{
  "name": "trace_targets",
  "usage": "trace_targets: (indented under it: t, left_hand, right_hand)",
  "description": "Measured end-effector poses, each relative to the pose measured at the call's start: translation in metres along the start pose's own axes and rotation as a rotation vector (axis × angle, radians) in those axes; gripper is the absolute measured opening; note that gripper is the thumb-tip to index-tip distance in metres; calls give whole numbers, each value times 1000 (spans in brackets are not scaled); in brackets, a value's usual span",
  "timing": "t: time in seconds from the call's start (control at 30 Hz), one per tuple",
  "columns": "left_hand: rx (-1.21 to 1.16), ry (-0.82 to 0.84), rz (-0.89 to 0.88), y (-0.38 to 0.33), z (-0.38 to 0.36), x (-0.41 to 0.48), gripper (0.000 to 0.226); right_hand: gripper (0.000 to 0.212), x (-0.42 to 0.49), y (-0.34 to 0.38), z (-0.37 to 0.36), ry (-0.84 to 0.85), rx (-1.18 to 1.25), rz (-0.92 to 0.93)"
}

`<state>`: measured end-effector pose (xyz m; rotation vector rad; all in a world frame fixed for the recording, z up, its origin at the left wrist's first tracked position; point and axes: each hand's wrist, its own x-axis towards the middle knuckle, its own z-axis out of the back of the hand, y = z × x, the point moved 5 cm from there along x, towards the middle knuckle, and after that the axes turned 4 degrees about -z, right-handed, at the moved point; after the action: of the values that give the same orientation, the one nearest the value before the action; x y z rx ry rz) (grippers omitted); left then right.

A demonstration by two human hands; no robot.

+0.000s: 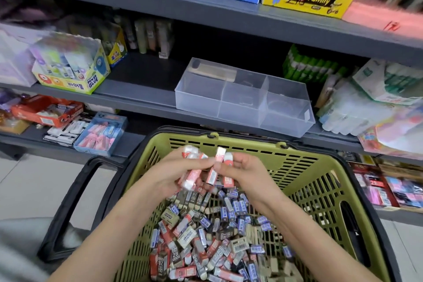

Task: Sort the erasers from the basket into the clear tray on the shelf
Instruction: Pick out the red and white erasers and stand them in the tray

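Gathering is underway: the left hand (pixel 174 174) and right hand (pixel 240 171) each grip pink-sleeved erasers (pixel 212 170) above the green basket (pixel 304 181), which next need carrying to the empty clear tray (pixel 242 101) on the shelf (pixel 137 96).

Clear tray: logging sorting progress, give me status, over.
Left grip holds several pink erasers, right grip pinches more. Clear tray shows no erasers yet. Path from basket to tray open.

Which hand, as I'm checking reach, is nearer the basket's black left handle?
Left. The left hand is right of the black handle, above the basket; the right hand sits farther right, beyond the left.
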<state>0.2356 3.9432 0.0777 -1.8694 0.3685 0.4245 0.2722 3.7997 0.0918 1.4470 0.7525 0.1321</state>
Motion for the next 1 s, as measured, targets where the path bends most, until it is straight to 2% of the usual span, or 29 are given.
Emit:
trace_targets:
  t: [0.13, 0.37, 0.47, 0.53, 0.6, 0.67, 0.73, 0.83, 1.0]
  left_hand:
    - [-116, 52, -39, -18, -11, 4, 46]
    - [-315, 87, -157, -47, -23, 18, 25]
    - [-287, 45, -216, -56, -22, 26, 38]
    - [-246, -9, -285, -67, -17, 31, 42]
    - [-149, -149, -390, -81, -2, 38, 45]
    - [-44, -320, -505, -96, 18, 42, 40]
    - [6, -454, -572, -107, 38, 46, 34]
    - [35, -562, -618, -115, 60, 49, 29]
    - [-7, -573, -654, -118, 72, 52, 26]
  right_hand:
    - [23, -6, 38, 6, -34, -45, 87]
    - [22, 3, 79, 7, 22, -46, 133]
    - [19, 13, 86, 6, 24, -74, 160]
    - [18, 22, 92, 12, -65, -151, 229]
    - [23, 34, 102, 31, -300, -390, 362]
    - [26, 46, 109, 47, -498, -678, 414]
    - [30, 60, 109, 60, -520, -755, 358]
    - [33, 73, 102, 69, -490, -779, 258]
    - [39, 61, 91, 87, -465, -824, 219]
